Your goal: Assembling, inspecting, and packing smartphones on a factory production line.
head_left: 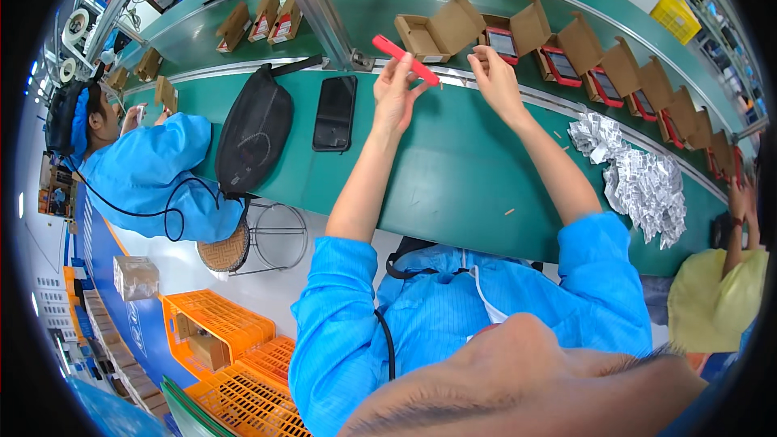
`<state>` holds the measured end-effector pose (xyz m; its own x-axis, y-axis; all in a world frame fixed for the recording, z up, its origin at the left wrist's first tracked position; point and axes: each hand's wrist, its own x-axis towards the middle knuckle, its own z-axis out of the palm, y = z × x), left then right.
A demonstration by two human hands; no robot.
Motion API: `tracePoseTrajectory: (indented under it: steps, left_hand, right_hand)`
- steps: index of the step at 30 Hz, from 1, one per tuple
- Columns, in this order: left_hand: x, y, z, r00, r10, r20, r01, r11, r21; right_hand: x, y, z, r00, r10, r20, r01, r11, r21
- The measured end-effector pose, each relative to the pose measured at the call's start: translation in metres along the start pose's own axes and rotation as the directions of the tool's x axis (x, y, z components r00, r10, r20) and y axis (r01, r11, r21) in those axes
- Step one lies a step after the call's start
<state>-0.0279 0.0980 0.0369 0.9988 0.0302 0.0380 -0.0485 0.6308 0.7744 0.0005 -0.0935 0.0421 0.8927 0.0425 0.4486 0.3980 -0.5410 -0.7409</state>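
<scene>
My left hand [394, 97] is closed around a slim red-cased handheld device [405, 60], seen edge-on and tilted above the bench's far edge. To its right, my right hand [497, 85] is raised with its fingers bent and a little apart, and nothing shows in it. Just beyond both hands, an open brown cardboard box [417, 39] lies with its lid folded back. Beside that box, another open carton holds a red-framed device with a screen [502, 43]. A black phone [334, 113] lies on the green bench [453, 170], left of my left forearm.
More open cartons with red devices [560, 65] line the conveyor [364, 16] to the right. White packets [643, 186] are heaped on the bench. At left are a black bag [255, 129], a co-worker in blue [154, 170], a stool [225, 249] and orange crates [218, 320]. A metal post [312, 0] rises ahead.
</scene>
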Motion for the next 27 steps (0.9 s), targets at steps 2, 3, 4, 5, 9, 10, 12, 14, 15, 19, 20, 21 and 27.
tracePoseTrajectory:
  steps: [2,3,4,5,9,10,12,14,15,19,20,21,27]
  left_hand:
    - [-0.007,-0.003,0.014,0.999,0.018,-0.038,-0.017,1.000,0.003]
    - [-0.010,-0.006,0.023,0.987,0.057,-0.152,-0.041,0.994,0.103]
    - [-0.013,-0.009,0.029,0.959,0.107,-0.262,-0.053,0.977,0.206]
    - [-0.010,-0.015,0.031,0.947,0.141,-0.288,-0.073,0.969,0.235]
    - [-0.004,-0.029,0.024,0.957,0.164,-0.240,-0.093,0.954,0.284]
    - [-0.002,-0.032,0.024,0.945,0.204,-0.256,-0.122,0.945,0.305]
    - [-0.006,-0.031,0.031,0.931,0.239,-0.276,-0.143,0.934,0.327]
    - [-0.012,-0.029,0.039,0.890,0.265,-0.372,-0.126,0.926,0.357]
    - [-0.012,-0.030,0.039,0.890,0.265,-0.371,-0.125,0.925,0.359]
    - [-0.011,-0.030,0.023,0.916,0.188,-0.354,-0.073,0.947,0.314]
    - [-0.010,-0.027,0.022,0.949,0.067,-0.308,0.009,0.971,0.240]
    - [-0.012,-0.030,0.024,0.946,0.040,-0.322,0.036,0.974,0.225]
    - [0.002,-0.037,0.028,0.959,-0.032,-0.282,0.081,0.983,0.163]
  right_hand:
    - [-0.024,-0.031,-0.005,0.975,-0.214,-0.058,0.218,0.973,0.076]
    - [-0.031,-0.037,-0.006,0.912,-0.405,-0.065,0.404,0.914,-0.031]
    - [-0.036,-0.040,-0.005,0.813,-0.580,-0.049,0.570,0.811,-0.134]
    - [-0.037,-0.041,-0.005,0.814,-0.578,-0.052,0.567,0.812,-0.140]
    - [-0.038,-0.035,0.000,0.717,-0.693,0.075,0.671,0.656,-0.347]
    - [-0.036,-0.031,0.001,0.717,-0.693,0.081,0.666,0.645,-0.375]
    - [-0.034,-0.032,0.001,0.714,-0.693,0.102,0.665,0.625,-0.410]
    - [-0.035,-0.034,0.004,0.710,-0.694,0.120,0.664,0.603,-0.443]
    - [-0.037,-0.034,0.007,0.735,-0.665,0.132,0.632,0.602,-0.489]
    - [-0.047,-0.038,0.008,0.722,-0.635,0.276,0.659,0.507,-0.555]
    - [-0.047,-0.036,0.007,0.725,-0.633,0.272,0.654,0.509,-0.560]
    - [-0.046,-0.034,0.005,0.655,-0.706,0.270,0.707,0.446,-0.549]
    - [-0.070,-0.035,-0.027,0.686,-0.680,0.259,0.725,0.612,-0.317]
